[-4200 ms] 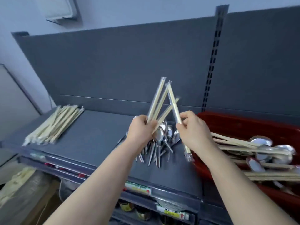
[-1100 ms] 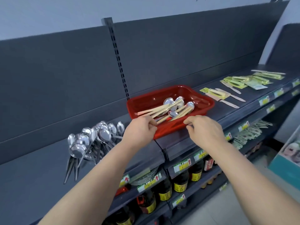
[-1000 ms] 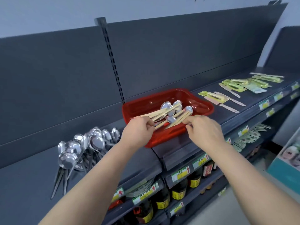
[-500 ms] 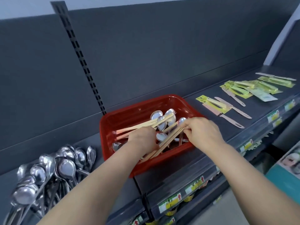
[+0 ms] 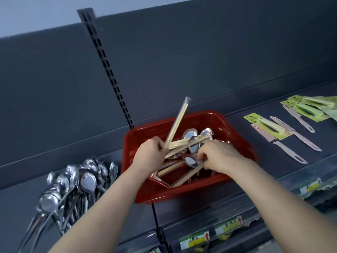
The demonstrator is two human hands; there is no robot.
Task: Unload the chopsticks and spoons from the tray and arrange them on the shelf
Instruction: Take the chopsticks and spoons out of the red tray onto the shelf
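Front edge of the shelf (image 5: 18, 198): price labels (image 5: 194, 240) fixed along the lip, print blurred and unreadable. Both forearms, bare, reach forward over this edge.

Left part of the shelf: pile of spoons (image 5: 85, 181), metal, bowls toward the back, handles fanning toward the front edge. The pile lies beside the red tray (image 5: 164, 196) without touching it.

The red tray stands on the shelf near its front edge, below the foot of the slotted upright (image 5: 109, 73). Both hands are inside it.

Left hand (image 5: 149, 154): fingers curled tight around the lower end of the wrapped chopsticks (image 5: 177, 121) – one pair in clear film, lifted steeply, its tip above the tray's back rim.

Right hand (image 5: 218, 154): palm down, fingertips curled onto the lower chopsticks (image 5: 189, 173), which slant toward the tray's front wall. The grip is partly hidden by the knuckles.

Between the hands: spoons in tray (image 5: 193, 147), mixed with further chopsticks – all loose and crossing.

Right part of the shelf: packaged knives (image 5: 264, 126) on yellow-green cards and loose pink ones, well apart from the tray.

Behind: dark back panel (image 5: 200, 61).
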